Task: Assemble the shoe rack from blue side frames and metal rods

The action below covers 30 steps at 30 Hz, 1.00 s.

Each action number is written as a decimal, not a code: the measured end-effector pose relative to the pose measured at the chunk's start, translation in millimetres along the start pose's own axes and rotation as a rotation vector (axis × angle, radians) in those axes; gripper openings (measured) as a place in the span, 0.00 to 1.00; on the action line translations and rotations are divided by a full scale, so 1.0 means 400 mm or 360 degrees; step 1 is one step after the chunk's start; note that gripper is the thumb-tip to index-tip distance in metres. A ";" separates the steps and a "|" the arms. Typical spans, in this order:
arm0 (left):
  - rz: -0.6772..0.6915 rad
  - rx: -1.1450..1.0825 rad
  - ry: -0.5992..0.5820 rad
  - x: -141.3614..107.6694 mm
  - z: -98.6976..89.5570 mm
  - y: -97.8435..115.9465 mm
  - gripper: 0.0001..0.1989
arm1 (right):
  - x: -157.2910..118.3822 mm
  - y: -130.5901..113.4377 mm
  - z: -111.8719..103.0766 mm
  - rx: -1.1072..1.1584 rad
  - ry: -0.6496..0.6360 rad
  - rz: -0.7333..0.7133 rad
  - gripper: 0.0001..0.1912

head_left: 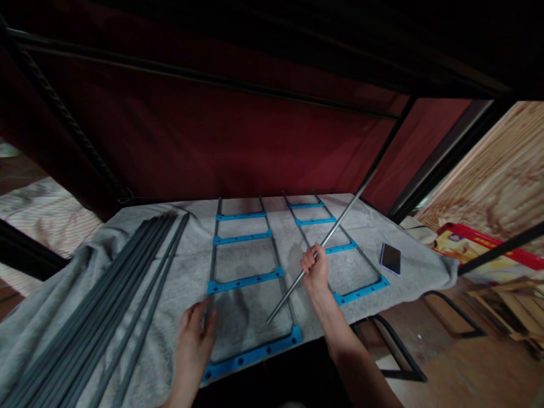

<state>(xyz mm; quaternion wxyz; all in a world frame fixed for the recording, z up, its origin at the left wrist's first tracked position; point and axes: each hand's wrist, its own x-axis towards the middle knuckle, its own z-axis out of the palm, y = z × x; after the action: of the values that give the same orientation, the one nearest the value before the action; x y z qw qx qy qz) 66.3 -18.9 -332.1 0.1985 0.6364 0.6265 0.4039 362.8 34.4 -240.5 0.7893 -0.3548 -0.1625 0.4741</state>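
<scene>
My right hand [315, 268] is closed around a long, thin metal rod [339, 223], held at a slant above the cloth. The rod's near end points down over the left ladder-like frame [246, 282], and its far end reaches up to the right. This frame has grey side rods joined by several blue crosspieces with holes. My left hand [198, 334] is beside its left side rod, fingers curved and apart from the thumb; whether it touches the rod cannot be seen clearly. Partly behind my right hand and the rod lies a second frame with blue crosspieces [361, 290].
A bundle of grey rods [106, 300] lies on the left of the grey cloth [297, 323]. A phone [390, 259] rests at the right. Dark red panels [221, 136] and black metal bars stand behind. A stool-like black frame [395, 351] is below the right edge.
</scene>
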 end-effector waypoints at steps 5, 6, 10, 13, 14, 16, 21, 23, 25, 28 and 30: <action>0.0061 0.0409 0.0043 0.037 0.036 -0.113 0.29 | 0.140 -0.095 0.058 -0.0105 -0.0016 -0.0501 0.23; 0.0079 0.0478 -0.0003 0.036 0.045 -0.121 0.29 | 0.154 -0.097 0.069 -0.0132 -0.0019 -0.0555 0.24; 0.0132 0.0676 -0.0025 0.027 0.063 -0.127 0.28 | 0.170 -0.065 0.099 -0.0166 -0.0095 -0.0574 0.25; 0.0122 0.0703 -0.0025 0.024 0.061 -0.122 0.28 | 0.160 -0.028 0.104 -0.0185 -0.0167 -0.0517 0.25; 0.0117 0.0706 -0.0027 0.024 0.060 -0.120 0.27 | 0.154 -0.018 0.104 -0.0200 -0.0194 -0.0498 0.25; 0.0102 0.0704 -0.0019 0.025 0.060 -0.118 0.27 | 0.142 0.000 0.104 -0.0224 -0.0241 -0.0470 0.24; 0.0082 0.0720 -0.0038 0.025 0.060 -0.113 0.27 | 0.107 0.016 0.114 -0.0249 -0.0296 -0.0439 0.24; 0.0076 0.0738 -0.0047 0.024 0.059 -0.111 0.27 | 0.094 0.018 0.123 -0.0257 -0.0327 -0.0429 0.24; 0.0059 0.0755 -0.0054 0.022 0.059 -0.110 0.26 | 0.082 0.022 0.132 -0.0270 -0.0344 -0.0424 0.24; 0.0035 0.0770 -0.0050 0.021 0.059 -0.110 0.25 | 0.064 0.033 0.141 -0.0310 -0.0372 -0.0433 0.23; 0.0036 0.0774 -0.0047 0.020 0.059 -0.110 0.25 | 0.053 0.044 0.145 -0.0355 -0.0422 -0.0433 0.23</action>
<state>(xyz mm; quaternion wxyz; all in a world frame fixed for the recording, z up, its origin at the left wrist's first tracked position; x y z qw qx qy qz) 55.3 0.7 -377.6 0.0441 0.6782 0.6951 0.2341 327.9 81.6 -214.7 0.7736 -0.3493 -0.3628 0.3847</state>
